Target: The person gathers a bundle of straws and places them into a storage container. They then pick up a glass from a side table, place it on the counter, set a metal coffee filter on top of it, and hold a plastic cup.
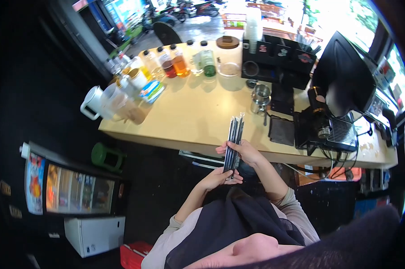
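Note:
A small bundle of black straws in clear wrappers (232,148) is held upright in front of my body, close to the counter's front edge. My left hand (218,177) is closed around its lower end, thumb across the front. Higher up, my right hand (247,152) grips the middle of the bundle, with its fingertips showing on the left side. The wrapped tops stick out above my right hand and overlap the wooden counter (189,117) in this view.
Bottles (180,62), pitchers (118,101) and a lidded jar (228,58) line the counter's left and back. A black organizer (274,60), metal cup (260,96), monitor (343,67) and espresso machine (321,119) stand right. A green stool (108,157) and display fridge (79,188) are lower left.

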### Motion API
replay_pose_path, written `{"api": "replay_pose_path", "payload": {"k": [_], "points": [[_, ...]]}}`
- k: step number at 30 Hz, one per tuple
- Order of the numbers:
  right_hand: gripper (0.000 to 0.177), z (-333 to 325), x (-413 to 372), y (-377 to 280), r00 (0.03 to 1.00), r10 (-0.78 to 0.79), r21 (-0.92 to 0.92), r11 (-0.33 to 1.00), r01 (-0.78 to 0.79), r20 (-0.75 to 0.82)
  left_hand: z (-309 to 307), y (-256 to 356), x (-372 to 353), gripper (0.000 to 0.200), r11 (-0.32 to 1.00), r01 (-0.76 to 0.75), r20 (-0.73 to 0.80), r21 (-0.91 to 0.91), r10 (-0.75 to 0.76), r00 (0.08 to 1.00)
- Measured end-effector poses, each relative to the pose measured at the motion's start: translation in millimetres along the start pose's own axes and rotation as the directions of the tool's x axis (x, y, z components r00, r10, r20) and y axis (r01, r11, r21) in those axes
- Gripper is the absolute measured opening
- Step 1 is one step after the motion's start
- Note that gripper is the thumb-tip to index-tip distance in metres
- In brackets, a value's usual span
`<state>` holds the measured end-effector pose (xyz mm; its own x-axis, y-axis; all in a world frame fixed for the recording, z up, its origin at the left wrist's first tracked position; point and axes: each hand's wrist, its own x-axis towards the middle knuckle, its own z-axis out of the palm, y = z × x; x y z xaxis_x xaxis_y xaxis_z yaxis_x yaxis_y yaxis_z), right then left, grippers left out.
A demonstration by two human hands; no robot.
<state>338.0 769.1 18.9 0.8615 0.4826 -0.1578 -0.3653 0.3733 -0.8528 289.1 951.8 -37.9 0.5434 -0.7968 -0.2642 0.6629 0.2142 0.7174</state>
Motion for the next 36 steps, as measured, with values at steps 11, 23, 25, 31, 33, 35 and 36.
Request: {"api": "replay_pose_path", "payload": {"k": [11,23,25,31,33,35,36], "points": [[0.025,-58.7,21.0,-82.6,0.931,-0.292,-0.276,0.934,0.228,-0.219,-13.8,95.2,110.2,0.019,0.956,0.053,0.121,0.289,-0.092,0.988],[0.024,-110.6,44.6,-182.8,0.91,-0.348,-0.468,0.858,0.212,-0.226,1.7,175.0,197.4,0.023,0.896,-0.066,0.179,0.439,-0.015,0.984],[0.021,-111.8,48.1,-195.8,0.926,-0.313,-0.405,0.89,0.209,-0.21,3.8,186.0,200.9,0.024,0.887,-0.093,0.185,0.453,0.008,0.983],[0.021,-117.4,67.8,-238.4,0.912,-0.353,-0.457,0.86,0.228,-0.209,0.2,206.2,225.3,0.029,0.892,-0.16,0.207,0.422,0.077,0.975],[0.023,-127.0,73.8,-254.4,0.869,-0.459,-0.503,0.803,0.318,-0.182,-2.9,209.2,232.2,0.032,0.877,-0.157,0.195,0.454,0.074,0.978],[0.024,-136.9,72.0,-274.0,0.825,-0.511,-0.528,0.782,0.33,-0.242,-4.9,212.1,236.0,0.032,0.873,-0.135,0.203,0.468,0.043,0.978],[0.026,-140.9,70.6,-285.1,0.783,-0.553,-0.55,0.763,0.339,-0.284,-6.5,212.6,237.7,0.033,0.87,-0.117,0.197,0.479,0.024,0.98]]}}
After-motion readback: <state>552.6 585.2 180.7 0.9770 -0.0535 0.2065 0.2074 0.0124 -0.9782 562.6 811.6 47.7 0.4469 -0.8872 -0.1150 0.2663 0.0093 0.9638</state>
